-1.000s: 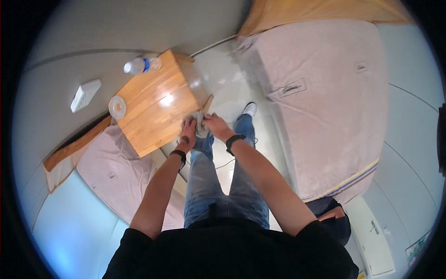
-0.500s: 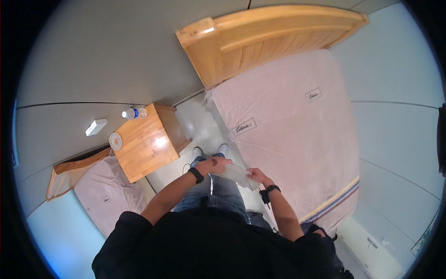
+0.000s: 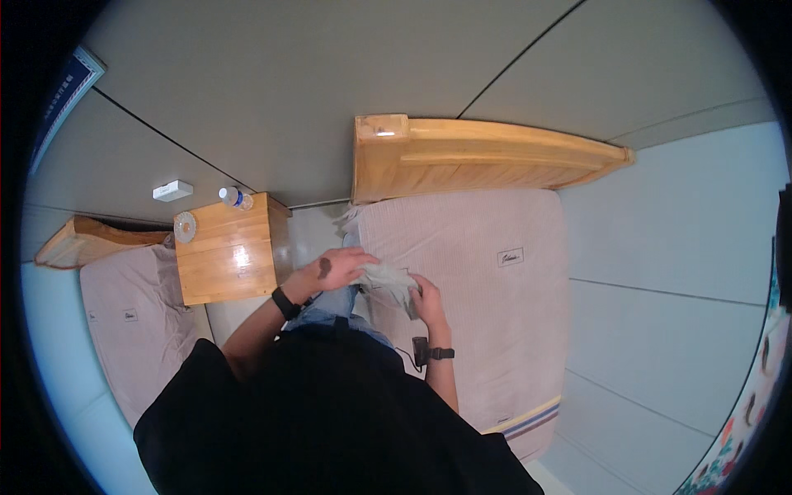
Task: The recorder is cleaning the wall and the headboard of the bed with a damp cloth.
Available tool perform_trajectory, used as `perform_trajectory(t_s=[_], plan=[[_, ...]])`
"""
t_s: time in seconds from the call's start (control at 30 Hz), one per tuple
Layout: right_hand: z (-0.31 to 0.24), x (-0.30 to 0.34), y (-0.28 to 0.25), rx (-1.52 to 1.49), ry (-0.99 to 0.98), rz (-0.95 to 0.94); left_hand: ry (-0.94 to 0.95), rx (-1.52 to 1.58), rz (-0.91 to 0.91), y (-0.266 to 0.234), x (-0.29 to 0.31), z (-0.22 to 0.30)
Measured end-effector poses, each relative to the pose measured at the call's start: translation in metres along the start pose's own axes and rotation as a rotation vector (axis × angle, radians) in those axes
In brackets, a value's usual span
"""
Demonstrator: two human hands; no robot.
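Note:
Between my hands, over the near left part of the pink-sheeted bed, is a pale grey crumpled cloth. My left hand grips its left end, back of the hand upward, with the fingertips partly hidden in the folds. At the cloth's right end my right hand is closed on the edge, thumb and fingers pinching it. Each wrist wears a black band; the right one also carries a small black device with a cable.
A wooden headboard rises against the grey wall. Left of the bed, a wooden nightstand holds a bottle and a glass ashtray. A white box is on the wall. A second bed lies further left.
I have moved toward the bed, and my hands with the cloth have gone from above the floor gap to over the mattress. The cloth is more bunched up now.

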State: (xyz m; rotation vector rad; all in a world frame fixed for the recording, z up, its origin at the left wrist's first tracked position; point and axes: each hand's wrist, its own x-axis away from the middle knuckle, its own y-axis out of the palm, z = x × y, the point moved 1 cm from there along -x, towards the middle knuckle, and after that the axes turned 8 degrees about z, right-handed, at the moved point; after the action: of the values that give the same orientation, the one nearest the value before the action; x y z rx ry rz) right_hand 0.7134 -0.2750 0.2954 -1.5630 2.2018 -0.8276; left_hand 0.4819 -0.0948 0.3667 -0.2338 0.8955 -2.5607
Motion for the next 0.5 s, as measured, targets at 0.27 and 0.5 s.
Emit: perform_trajectory(t_s=[0.27,0.5], plan=[[-0.144,-0.141,-0.082,0.015,-0.228,0.264,0.123,-0.113,0.639,-0.106,-0.044,0.034],[-0.169,-0.249,-0.044,0.117,-0.554,0.384,0.087,-0.403,0.907,-0.134,-0.13,-0.001]])
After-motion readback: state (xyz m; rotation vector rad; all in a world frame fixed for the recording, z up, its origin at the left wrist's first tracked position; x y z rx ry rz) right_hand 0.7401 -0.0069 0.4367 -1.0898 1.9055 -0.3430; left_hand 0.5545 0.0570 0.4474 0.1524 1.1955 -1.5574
